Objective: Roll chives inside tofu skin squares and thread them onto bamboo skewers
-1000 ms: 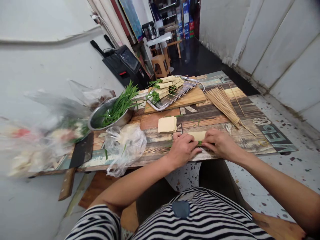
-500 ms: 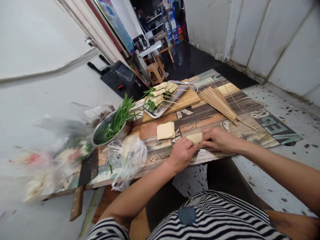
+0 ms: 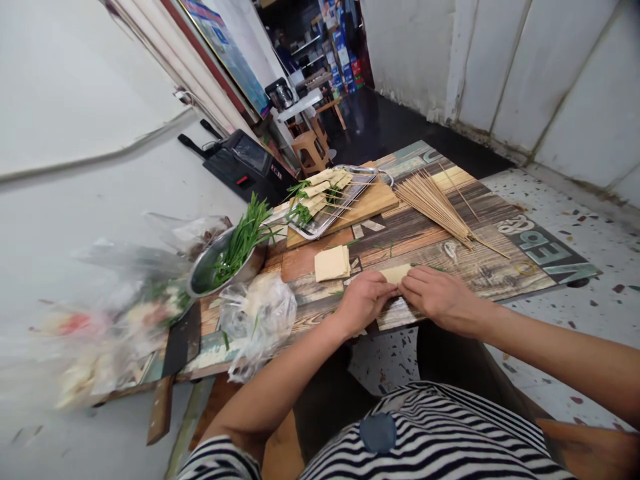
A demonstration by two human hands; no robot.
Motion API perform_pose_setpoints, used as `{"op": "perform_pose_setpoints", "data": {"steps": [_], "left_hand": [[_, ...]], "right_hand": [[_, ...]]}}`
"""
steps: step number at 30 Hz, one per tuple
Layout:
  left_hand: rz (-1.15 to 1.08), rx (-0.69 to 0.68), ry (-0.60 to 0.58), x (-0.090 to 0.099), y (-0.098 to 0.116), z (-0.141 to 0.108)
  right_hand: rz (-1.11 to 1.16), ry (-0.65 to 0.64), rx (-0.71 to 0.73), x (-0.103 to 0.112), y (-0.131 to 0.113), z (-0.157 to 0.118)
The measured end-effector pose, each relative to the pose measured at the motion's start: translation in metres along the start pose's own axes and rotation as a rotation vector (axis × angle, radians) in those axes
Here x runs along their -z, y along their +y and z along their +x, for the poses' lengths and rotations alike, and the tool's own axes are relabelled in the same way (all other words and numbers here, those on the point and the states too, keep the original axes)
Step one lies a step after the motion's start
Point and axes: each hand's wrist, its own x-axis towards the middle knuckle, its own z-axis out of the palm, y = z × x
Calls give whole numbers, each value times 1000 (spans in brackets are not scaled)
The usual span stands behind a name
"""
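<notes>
A pale yellow tofu sheet lies at the table's near edge with both hands on it. My left hand has its fingers closed on the left part of the sheet. My right hand pinches the near edge close beside it, the fingertips almost meeting. Green chive ends stick out past the right fingers; the rest of them is hidden. Just left of and beyond the hands sits a stack of square tofu sheets.
Skewered rolls with greens rest on a metal tray on a wooden board. Bamboo skewers fan out at right. A metal bowl holds chives. A plastic bag and a cleaver, handle overhanging the edge, lie left.
My right hand has shifted slightly down and closer to the left, its fingers now over the sheet's near edge. Chive ends now show at the sheet's right side.
</notes>
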Motion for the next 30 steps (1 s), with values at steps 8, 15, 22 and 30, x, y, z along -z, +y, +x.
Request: {"op": "perform_pose_setpoints", "data": {"steps": [8,15,22,30], "left_hand": [[308,-135,-41,8,1,-8],[383,-142,-38,5,5,-13],[344,-26,-3,1,11,-11],[195,54,-113,12,9,2]], "right_hand": [[105,-175,57,-4,19,12],[189,-288,-9,0,22,22],[225,-359,-66,4,28,27],[-5,-88,7,4,11,17]]}}
